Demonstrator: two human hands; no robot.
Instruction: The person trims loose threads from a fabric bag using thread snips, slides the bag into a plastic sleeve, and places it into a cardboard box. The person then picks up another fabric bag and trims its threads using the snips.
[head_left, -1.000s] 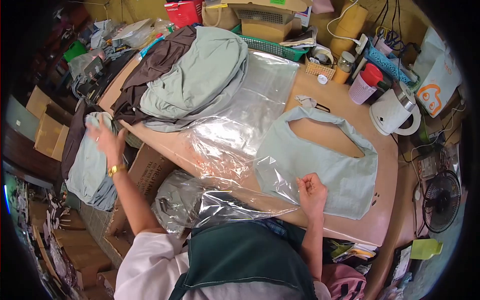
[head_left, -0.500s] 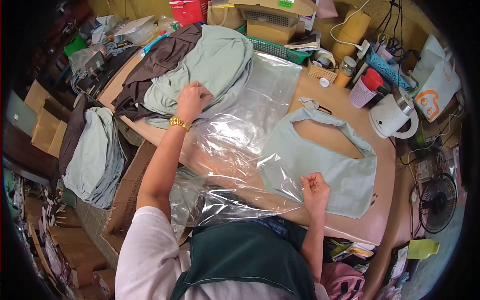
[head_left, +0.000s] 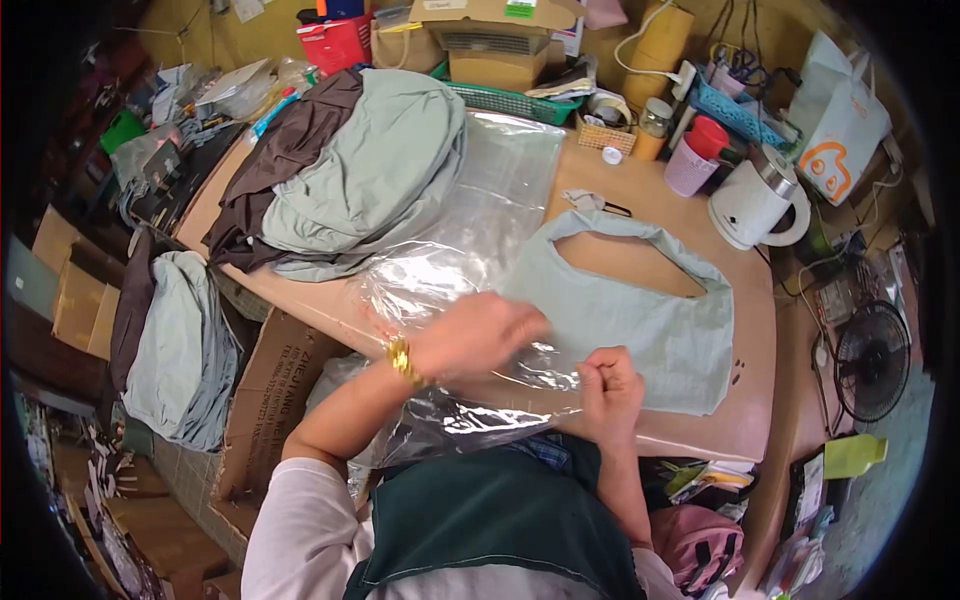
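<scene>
Head view: left grip [head_left: 478, 335] is over the clear plastic [head_left: 510, 170], palm side down, fingers partly curled and blurred; can't tell if it has hold of anything. Gold-coloured band [head_left: 400, 362] on that wrist. Right grip [head_left: 612, 388] is clenched, thumb and fingers pinching the edge of the plastic, just beside the lower left part of the pale green cloth bag [head_left: 640, 340].

Plastic is spread across the desk [head_left: 752, 350], with its near end hanging over the front edge by the person's dark green apron [head_left: 490, 520]. Cloth bag lies flat to the right of it, handle loop away from the person.

Pile of pale green cloth [head_left: 375, 170] sits at the desk's left, on the plastic's left side, brown cloth [head_left: 300, 125] beside it. More pale green cloth [head_left: 180, 350] is off the desk, left of a cardboard box [head_left: 265, 400]. White kettle [head_left: 750, 208], pink cup [head_left: 688, 168] and green basket [head_left: 520, 104] stand toward the back. Black fan [head_left: 872, 360] is at far right.
</scene>
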